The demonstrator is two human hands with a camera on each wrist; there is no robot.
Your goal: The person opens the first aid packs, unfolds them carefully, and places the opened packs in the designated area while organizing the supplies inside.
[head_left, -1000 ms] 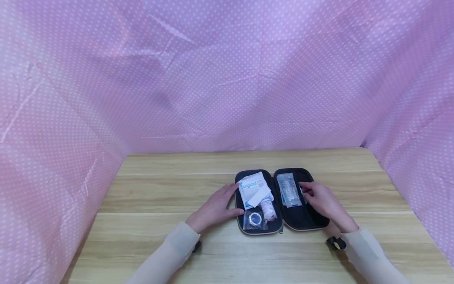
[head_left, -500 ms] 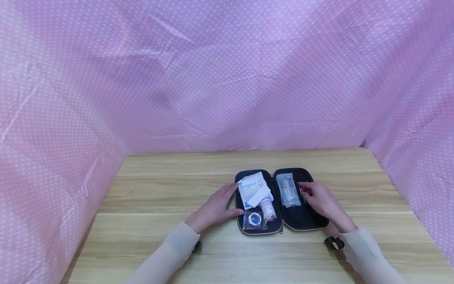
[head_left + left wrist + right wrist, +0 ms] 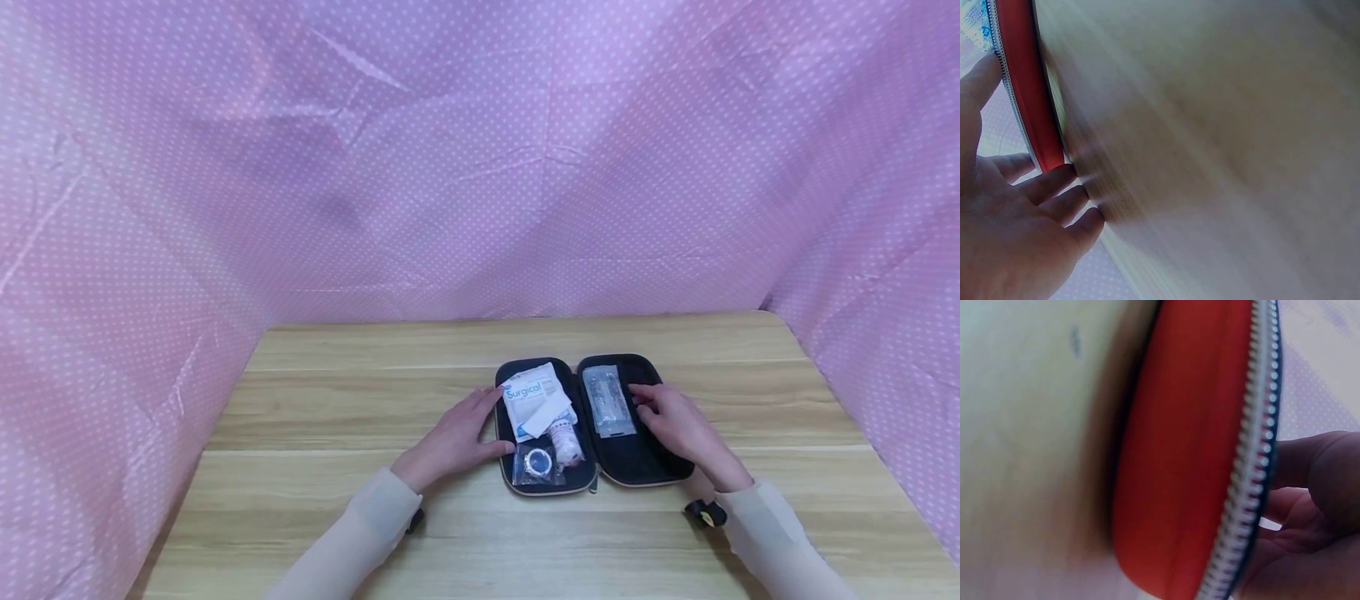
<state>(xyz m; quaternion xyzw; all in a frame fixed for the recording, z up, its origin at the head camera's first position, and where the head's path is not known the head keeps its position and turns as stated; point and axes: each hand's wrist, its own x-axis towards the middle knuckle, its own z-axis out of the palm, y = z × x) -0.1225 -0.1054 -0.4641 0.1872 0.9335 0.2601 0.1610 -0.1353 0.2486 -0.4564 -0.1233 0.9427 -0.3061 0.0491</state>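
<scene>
A zip case (image 3: 536, 493) lies opened flat on the table, black inside and red outside. My left hand (image 3: 453, 442) rests at its left edge, fingers spread, with the thumb (image 3: 982, 78) and fingertips touching the side. In the left half are a white packet printed "Surgical" (image 3: 527, 392), a small white slip (image 3: 547, 415), a white roll in clear wrap (image 3: 566, 443) and a round silver-rimmed item (image 3: 537, 462) in a clear bag. My right hand (image 3: 678, 423) reaches over the right half, fingertips beside a clear packet (image 3: 609, 402); the rim hides them in the right wrist view.
The wooden table (image 3: 337, 400) extends on both sides of the case. Pink dotted cloth (image 3: 480, 167) hangs behind and at the sides. A dark strap piece (image 3: 705, 513) is at my right wrist.
My right hand has shifted very slightly left. The bluish strip along the clear packet's left edge no longer shows, and less white shows between the right fingers. My left hand stays in place.
</scene>
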